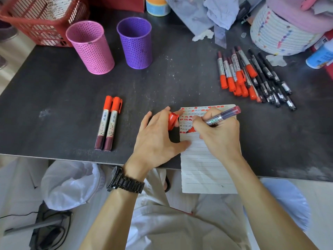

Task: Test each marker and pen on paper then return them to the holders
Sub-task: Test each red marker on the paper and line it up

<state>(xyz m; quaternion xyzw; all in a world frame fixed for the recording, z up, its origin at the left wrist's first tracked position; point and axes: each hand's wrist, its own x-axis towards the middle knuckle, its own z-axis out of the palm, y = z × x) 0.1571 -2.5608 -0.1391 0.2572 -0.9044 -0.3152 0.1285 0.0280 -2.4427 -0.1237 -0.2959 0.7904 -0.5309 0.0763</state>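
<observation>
My right hand (219,136) grips an uncapped red marker (223,116) with its tip on the lined paper (203,166), beside rows of red marks near the top. My left hand (158,139) holds the marker's red cap (172,120) between its fingers while the thumb presses the paper's left edge. Two capped red markers (109,123) lie side by side to the left. A pile of red markers (236,73) and black pens (270,82) lies at the right. A pink holder (90,47) and a purple holder (136,43) stand at the back; nothing shows above their rims.
A red plastic basket (41,20) stands at the back left. A white woven basket (281,33), crumpled cloth (216,13) and a tape roll (157,6) crowd the back right. The paper overhangs the dark table's (54,98) front edge above my lap.
</observation>
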